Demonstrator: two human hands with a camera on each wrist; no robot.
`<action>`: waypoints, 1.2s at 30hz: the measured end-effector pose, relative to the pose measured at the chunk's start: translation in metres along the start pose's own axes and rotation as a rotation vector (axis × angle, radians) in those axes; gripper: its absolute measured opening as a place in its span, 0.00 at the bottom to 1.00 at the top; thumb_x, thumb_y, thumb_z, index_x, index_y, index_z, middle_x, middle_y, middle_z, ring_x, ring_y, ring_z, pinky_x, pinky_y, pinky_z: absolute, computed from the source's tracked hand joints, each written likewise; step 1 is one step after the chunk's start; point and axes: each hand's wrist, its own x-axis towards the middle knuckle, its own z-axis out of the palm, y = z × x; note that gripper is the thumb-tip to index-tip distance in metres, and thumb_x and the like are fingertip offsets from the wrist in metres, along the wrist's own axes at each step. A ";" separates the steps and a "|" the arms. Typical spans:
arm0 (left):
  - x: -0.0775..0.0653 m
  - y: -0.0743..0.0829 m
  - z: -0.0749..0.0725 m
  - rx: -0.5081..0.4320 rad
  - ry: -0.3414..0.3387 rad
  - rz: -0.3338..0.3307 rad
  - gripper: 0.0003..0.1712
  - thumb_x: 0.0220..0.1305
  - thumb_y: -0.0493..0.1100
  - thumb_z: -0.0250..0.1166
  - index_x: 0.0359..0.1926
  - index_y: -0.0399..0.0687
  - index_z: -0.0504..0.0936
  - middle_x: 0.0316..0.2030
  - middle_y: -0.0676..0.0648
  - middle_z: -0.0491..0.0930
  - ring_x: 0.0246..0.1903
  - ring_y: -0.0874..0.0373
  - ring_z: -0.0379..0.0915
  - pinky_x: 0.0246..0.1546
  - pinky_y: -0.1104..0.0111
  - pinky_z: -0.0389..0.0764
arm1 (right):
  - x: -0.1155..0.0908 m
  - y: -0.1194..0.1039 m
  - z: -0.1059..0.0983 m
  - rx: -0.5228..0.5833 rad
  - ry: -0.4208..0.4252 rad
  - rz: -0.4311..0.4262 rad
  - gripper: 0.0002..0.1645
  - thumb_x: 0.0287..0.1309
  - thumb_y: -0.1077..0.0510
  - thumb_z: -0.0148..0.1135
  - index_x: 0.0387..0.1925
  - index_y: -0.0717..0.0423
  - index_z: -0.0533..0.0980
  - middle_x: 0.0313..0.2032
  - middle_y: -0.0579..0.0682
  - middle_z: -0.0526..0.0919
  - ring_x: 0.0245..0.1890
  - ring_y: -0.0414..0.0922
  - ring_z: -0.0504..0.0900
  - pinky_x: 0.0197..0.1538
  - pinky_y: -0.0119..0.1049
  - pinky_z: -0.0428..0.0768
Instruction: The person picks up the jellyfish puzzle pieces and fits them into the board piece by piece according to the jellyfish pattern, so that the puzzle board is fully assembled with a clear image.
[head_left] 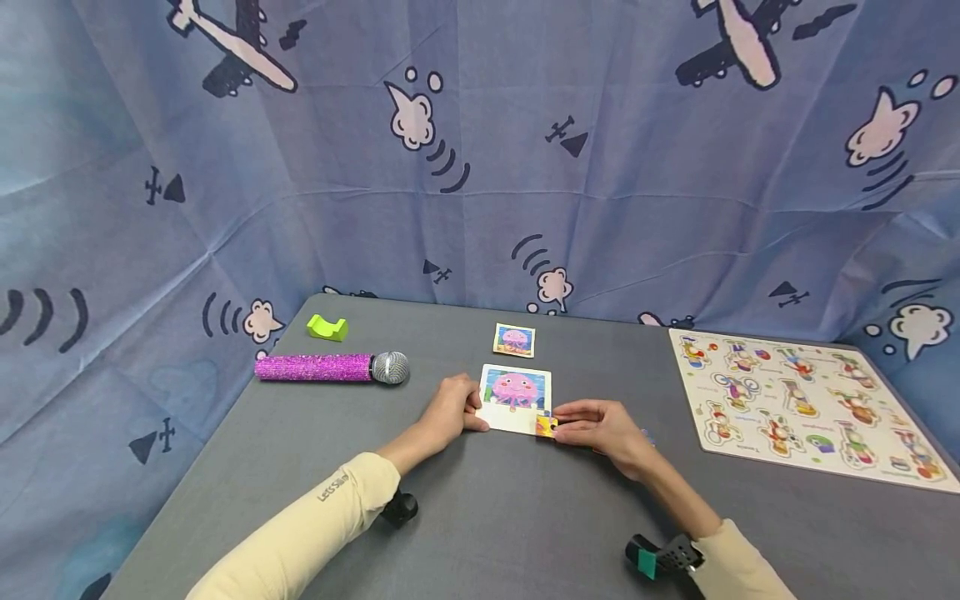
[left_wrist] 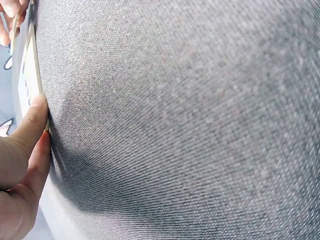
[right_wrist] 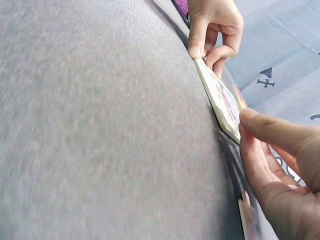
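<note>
A jigsaw tray [head_left: 504,417] with a pink jellyfish picture lies on the grey table, its lower strip bare and pale. My left hand [head_left: 452,408] grips the tray's lower left corner between thumb and curled fingers. At the lower right corner my right hand [head_left: 600,429] pinches a small yellow and orange puzzle piece [head_left: 546,425], which overlaps the tray. In the right wrist view, the right fingertips [right_wrist: 248,116] hold the piece at the tray's edge. Behind the tray lies a small card [head_left: 514,340] with a similar jellyfish picture.
Left of the tray lie a glittery purple microphone [head_left: 315,367] and a lime-green curved block [head_left: 327,327]. A large board with cartoon figures [head_left: 810,408] is on the right. Another flat piece [right_wrist: 247,217] lies partly hidden beneath the right hand. A blue patterned curtain [head_left: 495,225] hangs behind.
</note>
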 end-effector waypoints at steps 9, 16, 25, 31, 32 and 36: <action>0.000 -0.002 0.001 0.004 -0.007 -0.020 0.21 0.33 0.33 0.80 0.21 0.33 0.73 0.21 0.44 0.69 0.22 0.53 0.70 0.24 0.75 0.68 | 0.012 -0.002 0.015 0.055 0.027 -0.027 0.28 0.50 0.72 0.67 0.51 0.83 0.69 0.45 0.63 0.82 0.37 0.38 0.84 0.42 0.32 0.81; 0.000 -0.001 0.000 -0.009 0.000 -0.002 0.21 0.33 0.32 0.80 0.21 0.33 0.73 0.21 0.43 0.69 0.22 0.51 0.71 0.24 0.76 0.68 | 0.024 -0.003 0.027 0.066 0.030 -0.024 0.27 0.50 0.73 0.67 0.51 0.83 0.70 0.44 0.63 0.83 0.36 0.37 0.84 0.39 0.32 0.81; 0.000 -0.001 0.001 0.003 0.003 0.006 0.21 0.32 0.33 0.80 0.20 0.35 0.73 0.21 0.44 0.70 0.22 0.53 0.71 0.24 0.76 0.68 | 0.034 -0.005 0.045 0.076 0.083 -0.029 0.25 0.49 0.75 0.66 0.50 0.82 0.71 0.44 0.65 0.83 0.35 0.36 0.83 0.37 0.27 0.80; 0.000 -0.001 0.001 -0.017 0.008 0.007 0.21 0.31 0.32 0.80 0.21 0.33 0.73 0.21 0.42 0.71 0.22 0.50 0.72 0.23 0.76 0.68 | 0.040 -0.004 0.054 0.048 0.110 -0.047 0.24 0.48 0.77 0.65 0.49 0.83 0.71 0.43 0.69 0.81 0.34 0.40 0.85 0.36 0.27 0.80; 0.000 -0.001 0.001 -0.019 0.009 0.007 0.20 0.31 0.32 0.80 0.21 0.33 0.73 0.21 0.41 0.71 0.22 0.50 0.72 0.24 0.76 0.68 | 0.041 -0.004 0.056 0.033 0.116 -0.056 0.24 0.48 0.77 0.65 0.49 0.82 0.72 0.43 0.70 0.81 0.35 0.41 0.85 0.36 0.26 0.80; 0.000 -0.001 0.001 -0.011 0.018 0.021 0.20 0.30 0.31 0.80 0.21 0.33 0.74 0.21 0.42 0.71 0.21 0.51 0.72 0.23 0.76 0.69 | 0.044 -0.003 0.060 -0.052 0.137 -0.083 0.21 0.49 0.76 0.66 0.47 0.81 0.74 0.43 0.71 0.81 0.36 0.48 0.86 0.34 0.25 0.79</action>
